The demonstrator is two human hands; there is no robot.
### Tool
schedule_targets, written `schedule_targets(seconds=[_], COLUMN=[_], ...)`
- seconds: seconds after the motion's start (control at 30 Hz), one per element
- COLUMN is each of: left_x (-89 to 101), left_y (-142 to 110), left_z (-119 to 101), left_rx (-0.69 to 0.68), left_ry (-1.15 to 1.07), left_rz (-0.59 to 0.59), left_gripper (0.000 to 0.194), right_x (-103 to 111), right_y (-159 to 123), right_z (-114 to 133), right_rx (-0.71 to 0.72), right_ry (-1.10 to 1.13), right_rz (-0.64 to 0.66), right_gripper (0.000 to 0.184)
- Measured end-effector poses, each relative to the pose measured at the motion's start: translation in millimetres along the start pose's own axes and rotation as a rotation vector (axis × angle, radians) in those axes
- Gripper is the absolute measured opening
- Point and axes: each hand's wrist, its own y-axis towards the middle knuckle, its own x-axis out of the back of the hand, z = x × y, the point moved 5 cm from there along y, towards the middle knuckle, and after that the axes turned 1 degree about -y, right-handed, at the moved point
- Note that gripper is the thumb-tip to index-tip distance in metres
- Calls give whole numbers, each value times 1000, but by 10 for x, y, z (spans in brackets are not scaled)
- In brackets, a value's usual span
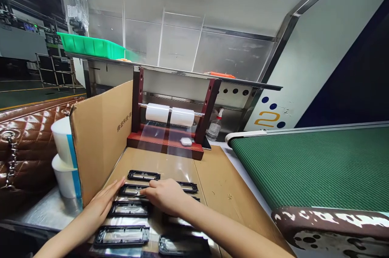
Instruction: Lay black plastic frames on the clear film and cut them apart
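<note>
A cardboard-covered counter is seen from above, with a green mesh conveyor belt along its right side and a dim factory floor beyond on the left. Black rectangular frames are laid out in rows on clear film, which is drawn from two white rolls mounted on a dark red wooden stand. The left hand is held open and flat beside the second frame. The right hand is laid over that frame with its fingers lightly curled, though a grip cannot be confirmed, and part of the row is hidden by it.

An upright cardboard panel stands along the counter's left side, and two white cups with blue stripes and a quilted brown leather handbag are placed behind it. A small white case lies by the stand, and a spray bottle stands behind it. A green plastic crate sits on a steel shelf overhead.
</note>
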Motion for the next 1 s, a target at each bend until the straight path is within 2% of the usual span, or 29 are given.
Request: schedule_targets(seconds=[0.27,0.4,0.53,0.63,0.7,0.83,1.0], left_x=[-51,-38,38,103,124,122,116], left_y=[-39,-29,-42,-135,-225,-355,-376], left_z=[96,119,61,-16,-67,-149,-198], left_rx=[-14,-40,-101,-142,-153,-147,-177], left_ry=[-6,-14,-21,-13,3,55,117], left_rz=[-26,-56,-90,-123,-129,-122,-145], left_gripper=[47,48,49,53,54,53,59], right_x=[88,238,448,530,504,305,71], right_y=[-440,-599,-642,-589,-509,-276,3], right_z=[-256,-315,-308,-193,-43,323,595], right_rx=[-53,-66,-75,-84,-70,7,57], right_ry=[-50,-82,-114,-119,-82,7,11], right_rz=[93,128,139,109,47,-95,-120], right_gripper=[30,28,25,27,27,24,22])
